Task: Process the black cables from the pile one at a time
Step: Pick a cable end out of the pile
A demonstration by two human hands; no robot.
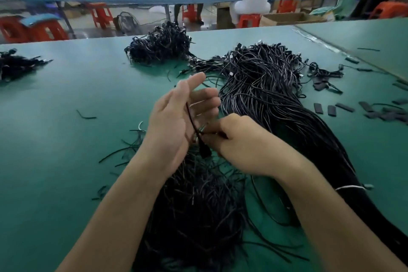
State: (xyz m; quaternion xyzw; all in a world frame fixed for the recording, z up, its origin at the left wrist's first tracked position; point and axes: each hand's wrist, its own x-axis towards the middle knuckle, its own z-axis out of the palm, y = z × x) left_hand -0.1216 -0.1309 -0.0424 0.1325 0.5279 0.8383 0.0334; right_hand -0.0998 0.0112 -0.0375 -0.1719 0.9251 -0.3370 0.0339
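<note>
One black cable [191, 118] is hanging between our hands, just above the near heap [198, 205]; we are pinching it with our right hand [240, 146], while our left hand [174, 117] is lying open-fingered against it. We are judging most work undone: the large pile [265, 95] is dwarfing the far bundle [159, 46]. We are finding no readable writing.

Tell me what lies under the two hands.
A heap of black cables on the table shows beneath the left hand and right hand; the part directly below is covered.
</note>
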